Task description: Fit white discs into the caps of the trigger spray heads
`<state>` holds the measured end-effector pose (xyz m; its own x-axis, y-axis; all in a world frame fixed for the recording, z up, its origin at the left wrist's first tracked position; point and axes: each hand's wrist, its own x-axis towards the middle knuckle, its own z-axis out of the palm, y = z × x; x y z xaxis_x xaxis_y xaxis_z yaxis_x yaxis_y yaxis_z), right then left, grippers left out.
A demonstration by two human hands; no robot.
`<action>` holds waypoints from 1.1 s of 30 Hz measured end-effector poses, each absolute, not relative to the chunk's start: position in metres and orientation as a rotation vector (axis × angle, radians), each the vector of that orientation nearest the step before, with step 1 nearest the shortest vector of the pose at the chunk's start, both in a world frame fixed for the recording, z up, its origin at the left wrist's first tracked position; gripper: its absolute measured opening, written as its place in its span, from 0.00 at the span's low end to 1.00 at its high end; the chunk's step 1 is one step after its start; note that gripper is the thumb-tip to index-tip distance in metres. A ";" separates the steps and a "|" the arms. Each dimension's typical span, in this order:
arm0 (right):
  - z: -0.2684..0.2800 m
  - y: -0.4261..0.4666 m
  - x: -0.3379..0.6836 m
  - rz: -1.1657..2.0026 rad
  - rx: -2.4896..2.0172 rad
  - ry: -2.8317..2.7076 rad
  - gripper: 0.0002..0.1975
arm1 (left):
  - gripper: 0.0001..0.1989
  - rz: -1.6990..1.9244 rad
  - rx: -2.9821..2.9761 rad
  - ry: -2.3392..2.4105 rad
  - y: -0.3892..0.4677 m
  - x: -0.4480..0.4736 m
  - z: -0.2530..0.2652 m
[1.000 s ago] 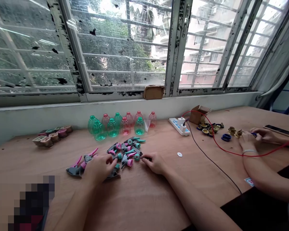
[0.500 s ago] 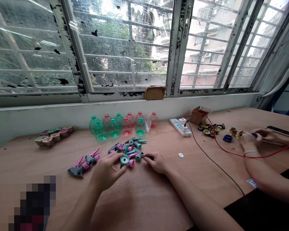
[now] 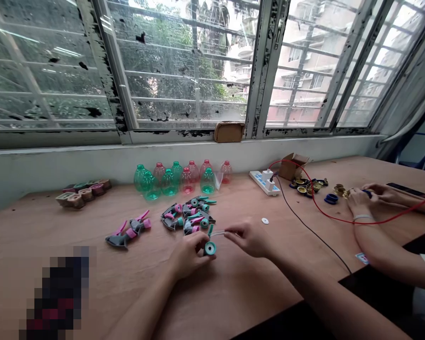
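My left hand (image 3: 191,255) is closed around a spray bottle trigger head (image 3: 210,248), whose teal collar faces me and whose teal trigger points up. My right hand (image 3: 250,238) pinches a thin whitish tube (image 3: 218,233) just to the right of that head; whether the tube touches it I cannot tell. Beyond my hands lies a pile of grey, teal and pink trigger heads (image 3: 189,215). Two grey heads with pink triggers (image 3: 129,232) lie apart on the left.
Green and pink clear bottles (image 3: 169,183) stand along the wall. Small moulded pieces (image 3: 83,192) lie at the left. A white power strip (image 3: 264,183), cables and a white disc (image 3: 265,221) are on the right. Another person's hands (image 3: 361,200) work with gold and blue parts.
My left hand has moved right and toward me with the trigger head, away from the pile. My right hand has also moved right, and the thin tube now shows clearly in its fingers.
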<state>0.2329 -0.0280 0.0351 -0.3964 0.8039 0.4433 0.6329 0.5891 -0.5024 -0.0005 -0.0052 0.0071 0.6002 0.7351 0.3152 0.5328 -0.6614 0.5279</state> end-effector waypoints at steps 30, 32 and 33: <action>0.030 -0.052 0.224 0.030 -1.514 -2.430 0.13 | 0.07 0.624 2.528 0.862 -0.005 -0.001 0.009; 0.021 -0.052 0.227 0.098 -1.463 -2.372 0.12 | 0.07 0.643 2.515 0.856 -0.005 0.000 0.009; 0.019 -0.052 0.227 0.117 -1.446 -2.361 0.12 | 0.07 0.647 2.511 0.857 -0.006 0.000 0.009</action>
